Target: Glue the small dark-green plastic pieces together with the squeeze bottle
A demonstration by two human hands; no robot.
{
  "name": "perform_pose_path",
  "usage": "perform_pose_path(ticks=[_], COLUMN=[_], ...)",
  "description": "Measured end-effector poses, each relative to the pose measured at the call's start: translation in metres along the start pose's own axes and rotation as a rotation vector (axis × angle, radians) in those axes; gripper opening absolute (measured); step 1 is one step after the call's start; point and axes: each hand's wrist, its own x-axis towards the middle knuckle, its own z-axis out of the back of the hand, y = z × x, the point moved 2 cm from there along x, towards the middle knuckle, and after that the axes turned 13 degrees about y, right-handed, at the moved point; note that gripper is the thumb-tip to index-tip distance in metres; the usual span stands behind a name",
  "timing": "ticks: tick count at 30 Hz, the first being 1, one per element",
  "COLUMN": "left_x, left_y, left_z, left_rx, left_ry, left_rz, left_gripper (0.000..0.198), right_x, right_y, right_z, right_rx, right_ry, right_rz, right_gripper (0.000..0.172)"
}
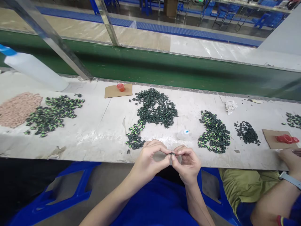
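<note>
My left hand (152, 157) and my right hand (187, 161) meet over the front edge of the white table. Between their pinched thumbs and forefingers is a small black part (172, 153), mostly covered by the fingertips; its exact kind cannot be made out. Just beyond my left hand lies a small group of black-and-green parts (135, 136). It joins a larger pile of small dark tube-like parts (156, 108) farther back. A small clear bottle (184, 134) lies past my right hand, and another pile of black-and-green parts (215, 133) is to its right.
A red cup (120, 87) stands on cardboard (109, 92). At left are pinkish pieces (18, 110), black-and-green parts (54, 111) and a large white bottle (35, 69). A co-worker's hand (290, 158) is at right, near small black pieces (248, 132) and a red container (285, 138).
</note>
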Motion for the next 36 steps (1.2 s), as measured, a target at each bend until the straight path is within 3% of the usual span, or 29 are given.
perform_pose_path(ticks=[7, 13, 18, 20, 24, 26, 29, 32, 36], left_x=[-0.004, -0.01, -0.008, -0.005, 0.003, 0.009, 0.019, 0.028, 0.034], left_y=[-0.003, 0.003, 0.016, 0.023, 0.041, 0.048, 0.055, 0.058, 0.061], left_z=[-0.005, -0.014, -0.012, -0.001, 0.036, 0.053, 0.065, 0.063, 0.055], left_rx=[0.259, 0.399, 0.423, 0.435, 0.594, 0.684, 0.765, 0.834, 0.922], left_ry=[-0.012, -0.053, 0.054, 0.054, -0.122, -0.181, -0.183, -0.175, -0.194], left_rz=[-0.163, -0.202, -0.174, -0.106, 0.111, 0.212, 0.264, 0.283, 0.366], left_gripper=[0.007, 0.008, 0.013, 0.013, 0.011, 0.008, 0.007, 0.01, 0.016], right_x=[-0.001, -0.003, -0.006, -0.008, -0.009, -0.005, 0.004, 0.011, 0.017], right_y=[-0.004, -0.011, -0.014, -0.017, -0.025, -0.027, -0.024, -0.024, -0.038], right_z=[-0.001, 0.002, 0.016, 0.031, 0.072, 0.087, 0.092, 0.077, 0.057], right_rx=[0.052, 0.043, -0.18, -0.366, -0.721, -0.813, -0.928, -1.032, -1.048], right_ry=[-0.007, 0.003, 0.053, -0.033, -0.374, -0.425, -0.368, -0.218, -0.056], right_rz=[-0.047, -0.082, -0.045, -0.011, -0.064, -0.099, -0.026, 0.051, -0.028], right_gripper=[0.013, 0.014, 0.014, 0.012, 0.009, 0.014, 0.019, 0.033, 0.055])
